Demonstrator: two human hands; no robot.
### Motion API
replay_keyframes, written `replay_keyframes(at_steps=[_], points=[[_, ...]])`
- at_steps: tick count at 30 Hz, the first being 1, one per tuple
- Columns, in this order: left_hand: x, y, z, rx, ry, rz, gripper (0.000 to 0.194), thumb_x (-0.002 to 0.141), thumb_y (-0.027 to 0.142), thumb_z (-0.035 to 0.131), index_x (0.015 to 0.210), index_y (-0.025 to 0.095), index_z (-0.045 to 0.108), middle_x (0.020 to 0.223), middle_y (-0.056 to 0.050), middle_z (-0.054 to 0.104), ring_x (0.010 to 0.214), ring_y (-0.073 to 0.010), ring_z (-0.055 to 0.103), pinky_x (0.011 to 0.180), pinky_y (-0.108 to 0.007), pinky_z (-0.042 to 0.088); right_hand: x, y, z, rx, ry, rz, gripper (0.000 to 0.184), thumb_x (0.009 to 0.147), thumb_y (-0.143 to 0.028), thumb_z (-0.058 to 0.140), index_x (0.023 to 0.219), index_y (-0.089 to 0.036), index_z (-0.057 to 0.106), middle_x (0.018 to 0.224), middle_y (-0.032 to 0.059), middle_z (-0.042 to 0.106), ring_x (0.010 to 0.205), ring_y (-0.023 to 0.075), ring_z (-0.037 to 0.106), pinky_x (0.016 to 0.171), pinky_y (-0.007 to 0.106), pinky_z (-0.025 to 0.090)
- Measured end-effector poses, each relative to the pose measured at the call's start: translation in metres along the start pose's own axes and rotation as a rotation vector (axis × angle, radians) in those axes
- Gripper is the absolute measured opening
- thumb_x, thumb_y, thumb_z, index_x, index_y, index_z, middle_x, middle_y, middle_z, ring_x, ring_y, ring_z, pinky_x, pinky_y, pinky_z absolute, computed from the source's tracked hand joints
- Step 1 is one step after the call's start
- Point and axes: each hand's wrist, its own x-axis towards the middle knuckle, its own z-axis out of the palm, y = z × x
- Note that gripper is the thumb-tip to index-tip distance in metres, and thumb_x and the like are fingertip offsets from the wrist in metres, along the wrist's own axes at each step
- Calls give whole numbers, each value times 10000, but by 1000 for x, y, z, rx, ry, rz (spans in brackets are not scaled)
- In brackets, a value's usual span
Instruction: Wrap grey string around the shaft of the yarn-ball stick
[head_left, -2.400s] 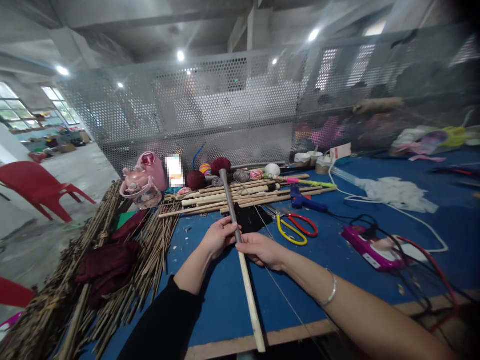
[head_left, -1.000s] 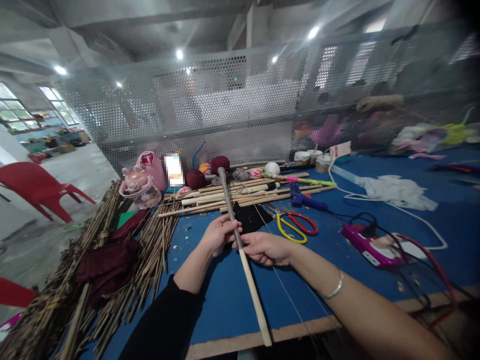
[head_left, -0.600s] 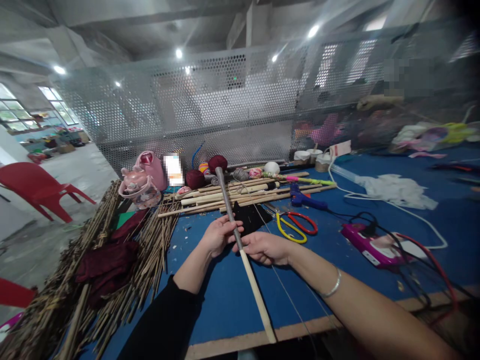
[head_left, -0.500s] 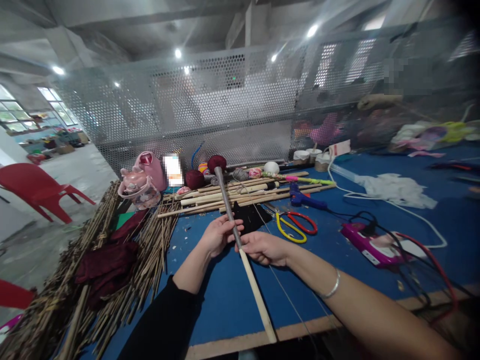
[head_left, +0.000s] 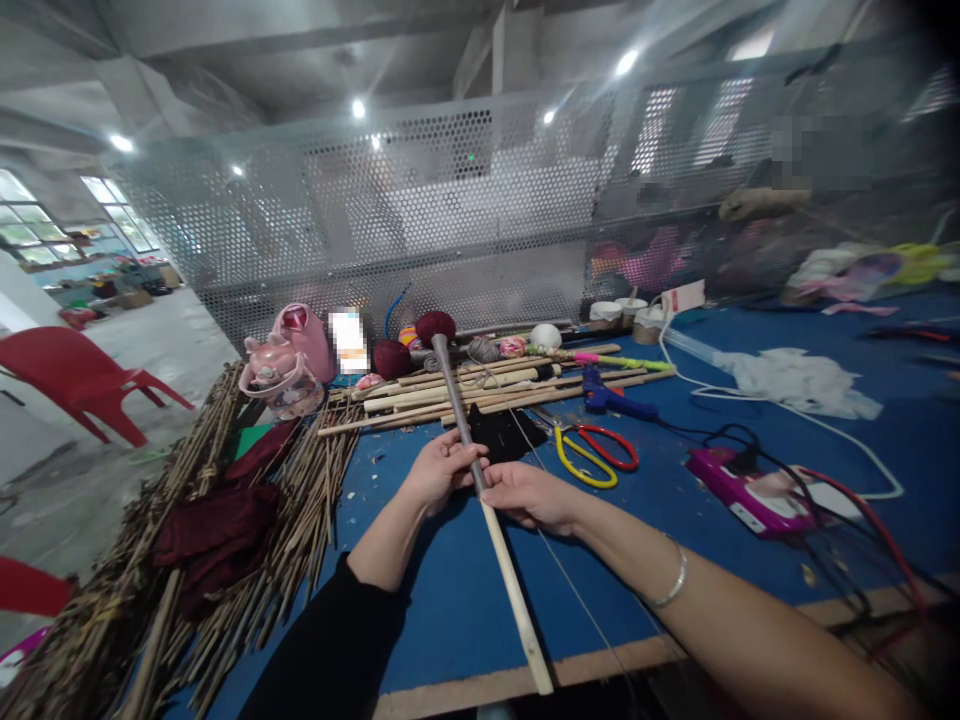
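Observation:
A wooden stick [head_left: 514,590] slants away from me over the table, its upper length wrapped in grey yarn [head_left: 455,398]. A dark red yarn-wound ball shape [head_left: 435,327] shows at or just behind its far end; I cannot tell whether they are joined. My left hand [head_left: 444,468] closes its fingers and thumb round the wrapped part. Just below, my right hand [head_left: 529,495] pinches the stick where the grey wrapping meets bare wood. A thin thread [head_left: 574,588] runs down past my right hand to the table's front edge.
Yellow-and-red-handled scissors [head_left: 596,455], black cloth [head_left: 502,435] and a blue glue gun [head_left: 619,398] lie beyond my hands. Bundled twigs [head_left: 300,530] cover the left side. A magenta power strip [head_left: 742,495] with cables sits right. A perforated metal screen [head_left: 450,200] stands behind several loose sticks.
Both hands keep nearly the same hold on the stick. The whole view has shifted very slightly; nothing has been let go.

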Motion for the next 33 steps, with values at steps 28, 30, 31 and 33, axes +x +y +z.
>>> replay_keyframes(at_steps=[28,30,31,33], points=[[5,1,-5,-67,174,-39,541,728,607,377,926,135,553,657,-17,548,420,-47,415,356,-153,285,0,0,6,-9,46,67,214,722,-346,566,743,-145,496,379,-114,282,302,20,158,277,140,116],[8,3,-10,0,333,-9,538,765,576,325,958,121,537,530,38,443,327,-28,262,311,-155,169,0,1,6,-27,50,59,215,725,-347,562,749,-143,500,379,-113,287,303,21,166,278,140,121],[8,4,-12,32,398,11,488,786,525,332,995,123,514,510,54,415,316,-25,228,311,-156,149,0,2,6,-33,51,53,215,727,-348,558,752,-143,500,377,-114,285,302,22,166,279,141,121],[6,6,-15,71,464,42,388,798,400,392,1085,143,440,544,54,451,326,-24,259,324,-147,174,0,3,6,-44,49,44,212,732,-349,552,756,-145,499,373,-116,278,301,25,164,280,146,122]])
